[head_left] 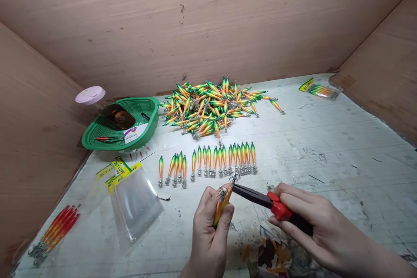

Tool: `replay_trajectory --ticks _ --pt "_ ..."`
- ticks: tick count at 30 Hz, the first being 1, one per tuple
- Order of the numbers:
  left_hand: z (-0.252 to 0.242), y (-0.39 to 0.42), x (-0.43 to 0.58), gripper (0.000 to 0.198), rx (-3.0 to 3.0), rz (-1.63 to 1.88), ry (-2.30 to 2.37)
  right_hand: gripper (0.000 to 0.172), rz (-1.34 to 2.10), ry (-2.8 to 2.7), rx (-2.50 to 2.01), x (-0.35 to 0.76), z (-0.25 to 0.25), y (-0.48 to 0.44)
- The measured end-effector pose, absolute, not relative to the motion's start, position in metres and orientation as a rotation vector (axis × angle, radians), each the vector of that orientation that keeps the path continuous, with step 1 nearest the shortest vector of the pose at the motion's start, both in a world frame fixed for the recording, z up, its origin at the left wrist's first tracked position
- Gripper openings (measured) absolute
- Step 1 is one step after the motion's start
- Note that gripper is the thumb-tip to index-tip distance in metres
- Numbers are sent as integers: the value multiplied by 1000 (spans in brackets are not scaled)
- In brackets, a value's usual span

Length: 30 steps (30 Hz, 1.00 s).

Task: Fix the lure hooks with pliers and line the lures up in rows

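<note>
- Head view: the held squid jig [221, 208], orange and yellow where it shows, is on the near side of the row of laid-out jigs [215, 160], off the right half of that row.
- Its long axis slants, the body rising out of the fist up and to the right, so that the hook crown [234, 178] points toward the row and lies just beside its right end.
- More hooks show beside the thumb; whether they belong to this jig or to a second one, I cannot tell.
- Left hand [211, 230], nearer to the jig, is on the near side of the row and grasps the body between thumb and curled fingers, leaving the hook end exposed.
- Right hand [312, 213], near side of the row and past its right end, is clenched around the red-and-black handles of the long-nose pliers [256, 194].
- The pliers come in from the right, crosswise to the jig, their tips at the base of the hook crown; whether they pinch the metal is too small to tell.
- Beyond the row lies a heap of similar jigs [208, 110]; left of the row, on its near side, are clear header-card bags [138, 208].
</note>
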<state>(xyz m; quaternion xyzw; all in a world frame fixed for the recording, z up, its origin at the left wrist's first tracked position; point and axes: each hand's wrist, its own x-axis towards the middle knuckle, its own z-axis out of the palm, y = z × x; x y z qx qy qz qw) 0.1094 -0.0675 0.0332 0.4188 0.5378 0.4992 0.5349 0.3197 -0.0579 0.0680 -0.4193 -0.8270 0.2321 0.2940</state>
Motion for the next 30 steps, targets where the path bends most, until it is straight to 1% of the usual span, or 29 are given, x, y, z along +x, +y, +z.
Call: replay_trajectory --ticks 6,10,15,19,26,28,30 --pt "34 -63 105 28 1014 1165 1262 10 634 -2175 -1112 325 52 -62" --pt "35 -59 101 29 998 1076 1249 11 690 -2134 -1121 327 49 -62" --pt "31 -53 93 44 825 985 1208 23 922 -2083 -1270 329 53 -59" --pt "29 -50 90 50 704 851 1011 31 1135 -1970 -1359 331 50 -62" --pt "30 -46 92 42 561 837 770 40 1459 -1750 -1402 332 49 -64" --pt "31 -45 93 41 537 838 764 41 1443 -1769 -1422 335 49 -65" --pt "33 -44 93 40 515 847 785 39 1328 -1850 -1461 342 45 -67"
